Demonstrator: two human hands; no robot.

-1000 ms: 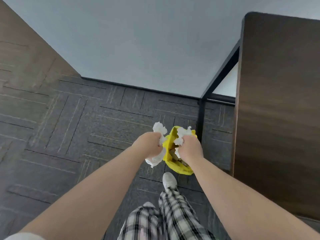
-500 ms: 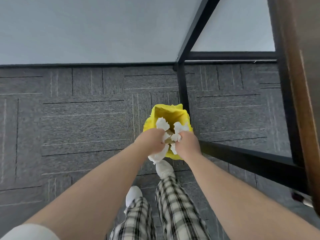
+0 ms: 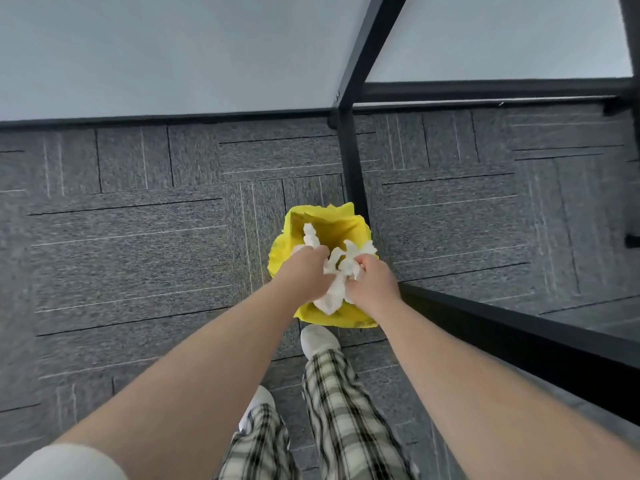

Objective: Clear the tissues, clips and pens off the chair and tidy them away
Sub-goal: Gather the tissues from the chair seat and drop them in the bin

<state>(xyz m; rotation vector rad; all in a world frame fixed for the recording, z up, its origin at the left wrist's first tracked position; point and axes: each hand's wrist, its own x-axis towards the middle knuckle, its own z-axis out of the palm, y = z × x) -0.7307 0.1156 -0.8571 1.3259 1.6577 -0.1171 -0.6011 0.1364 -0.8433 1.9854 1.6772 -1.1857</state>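
Tissues sit crumpled in both fists, my left hand and right hand side by side over the yellow-lined bin; a black table leg stands just behind, grey carpet around.

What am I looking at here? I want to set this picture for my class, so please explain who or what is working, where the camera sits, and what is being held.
No machine is at work: a person wears one camera on the head, looking down past both bare arms. The left hand and the right hand each clutch crumpled white tissues, held over a small bin lined with a yellow bag. The bin stands on grey carpet tiles, beside a black table leg. Below you see checked trousers and white shoes. No chair, clips or pens show in this picture.
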